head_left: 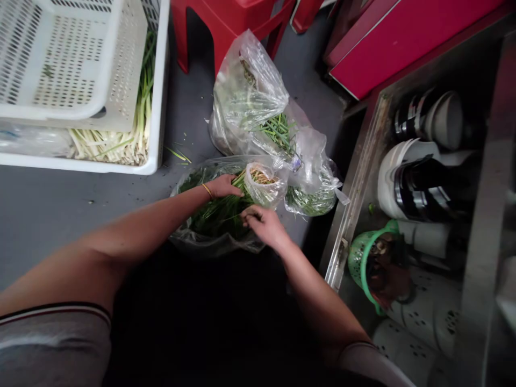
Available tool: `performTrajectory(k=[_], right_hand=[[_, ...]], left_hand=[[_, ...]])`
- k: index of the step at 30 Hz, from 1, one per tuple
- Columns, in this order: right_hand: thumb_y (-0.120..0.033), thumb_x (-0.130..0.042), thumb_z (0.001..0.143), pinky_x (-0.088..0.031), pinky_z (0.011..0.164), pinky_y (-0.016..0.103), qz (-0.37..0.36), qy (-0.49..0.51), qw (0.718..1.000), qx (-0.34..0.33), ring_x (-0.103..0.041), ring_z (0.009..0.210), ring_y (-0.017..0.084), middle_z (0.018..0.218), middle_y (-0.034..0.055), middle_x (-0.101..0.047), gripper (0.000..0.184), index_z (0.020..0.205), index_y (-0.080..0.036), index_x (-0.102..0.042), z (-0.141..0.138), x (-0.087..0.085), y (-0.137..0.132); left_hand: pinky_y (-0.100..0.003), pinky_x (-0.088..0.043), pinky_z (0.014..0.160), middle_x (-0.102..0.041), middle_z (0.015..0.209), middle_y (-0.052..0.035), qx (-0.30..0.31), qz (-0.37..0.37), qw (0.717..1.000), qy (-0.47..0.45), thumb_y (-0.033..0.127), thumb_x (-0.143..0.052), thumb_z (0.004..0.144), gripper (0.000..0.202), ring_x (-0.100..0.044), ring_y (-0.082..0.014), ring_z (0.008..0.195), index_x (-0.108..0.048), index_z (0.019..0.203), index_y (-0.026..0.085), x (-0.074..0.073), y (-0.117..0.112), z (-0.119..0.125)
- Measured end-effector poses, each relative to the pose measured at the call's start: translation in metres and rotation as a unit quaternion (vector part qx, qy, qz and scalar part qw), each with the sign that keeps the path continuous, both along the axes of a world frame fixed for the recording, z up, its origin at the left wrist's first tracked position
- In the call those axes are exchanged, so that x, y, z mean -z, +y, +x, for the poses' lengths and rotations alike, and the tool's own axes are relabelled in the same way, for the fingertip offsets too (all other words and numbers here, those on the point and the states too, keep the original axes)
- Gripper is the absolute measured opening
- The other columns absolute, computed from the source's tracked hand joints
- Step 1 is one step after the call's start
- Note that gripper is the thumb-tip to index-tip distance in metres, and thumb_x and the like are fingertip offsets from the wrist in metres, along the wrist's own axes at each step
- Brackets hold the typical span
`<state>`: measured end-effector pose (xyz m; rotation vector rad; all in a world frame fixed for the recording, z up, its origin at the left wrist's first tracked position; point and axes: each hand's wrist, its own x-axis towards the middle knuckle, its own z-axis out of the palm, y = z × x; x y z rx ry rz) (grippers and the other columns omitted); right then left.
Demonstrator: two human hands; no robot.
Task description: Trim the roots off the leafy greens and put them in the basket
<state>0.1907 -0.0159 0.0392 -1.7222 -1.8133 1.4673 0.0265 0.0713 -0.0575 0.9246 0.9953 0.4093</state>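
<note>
While the left grip [223, 186] clasps the greens [221, 208], they lie beside the pinched right grip [264, 221].

The place was a kitchen — stacked bowls [387, 180] and a green basket [358, 258] sat in metal shelving [479, 258]; scallions [121, 149] lay crated, bagged greens [221, 210] on the floor [60, 215].

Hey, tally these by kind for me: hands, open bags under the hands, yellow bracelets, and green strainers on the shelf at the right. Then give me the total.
Hands: 2, the left hand and the right hand
Open clear bag under the hands: 1
Yellow bracelet: 1
Green strainer: 1
Total: 5
</note>
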Motion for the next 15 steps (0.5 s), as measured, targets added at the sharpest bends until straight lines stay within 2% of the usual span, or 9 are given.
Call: performTrajectory(k=[2, 5, 8, 12, 15], right_hand=[[-0.012, -0.056, 0.069, -0.045, 0.088, 0.041, -0.004, -0.04, 0.998, 0.05, -0.062, 0.084, 0.023, 0.079, 0.0018, -0.067, 0.022, 0.087, -0.022, -0.065, 0.018, 0.007, 0.02], [-0.018, -0.058, 0.071, -0.036, 0.098, 0.048, 0.024, -0.072, 0.99, 0.122, -0.056, 0.102, 0.029, 0.092, 0.0091, -0.066, 0.028, 0.098, -0.018, -0.062, 0.044, 0.021, 0.043], [-0.027, -0.059, 0.073, -0.038, 0.096, 0.047, 0.024, -0.066, 0.985, 0.158, -0.057, 0.1, 0.027, 0.093, 0.0093, -0.066, 0.026, 0.097, -0.018, -0.061, 0.057, 0.03, 0.044], [-0.031, -0.068, 0.064, -0.051, 0.072, 0.039, -0.029, -0.016, 0.988, 0.152, -0.061, 0.068, 0.02, 0.07, -0.0002, -0.063, 0.035, 0.096, -0.021, -0.06, 0.035, 0.046, 0.024], [-0.036, -0.059, 0.071, -0.052, 0.059, 0.031, -0.036, 0.031, 0.985, 0.168, -0.059, 0.06, 0.015, 0.069, -0.0039, -0.059, 0.033, 0.101, -0.023, -0.054, 0.004, 0.059, 0.016]], left_hand=[[-0.029, -0.048, 0.062, -0.066, 0.061, 0.0007, -0.005, -0.01, 1.0, -0.006, 0.025, -0.076, 0.044, 0.032, -0.056, -0.0142, 0.058, -0.065, 0.071, 0.012, -0.003, 0.001, -0.002], [-0.031, -0.049, 0.069, -0.067, 0.063, 0.0008, -0.005, -0.025, 1.0, -0.016, 0.023, -0.078, 0.042, 0.033, -0.059, -0.016, 0.062, -0.066, 0.07, 0.012, -0.006, 0.0, -0.007], [-0.034, -0.051, 0.072, -0.069, 0.067, -0.0016, -0.028, -0.05, 0.997, -0.043, 0.024, -0.078, 0.044, 0.034, -0.062, -0.0186, 0.066, -0.067, 0.073, 0.012, -0.009, 0.0, -0.015], [-0.037, -0.052, 0.071, -0.071, 0.071, -0.0042, -0.026, -0.078, 0.995, -0.06, 0.026, -0.076, 0.048, 0.033, -0.064, -0.0208, 0.066, -0.067, 0.077, 0.013, -0.012, -0.003, -0.022], [-0.037, -0.052, 0.073, -0.071, 0.072, -0.0039, -0.009, -0.064, 0.996, -0.065, 0.026, -0.076, 0.05, 0.033, -0.065, -0.0206, 0.068, -0.067, 0.078, 0.013, -0.015, -0.006, -0.02]])
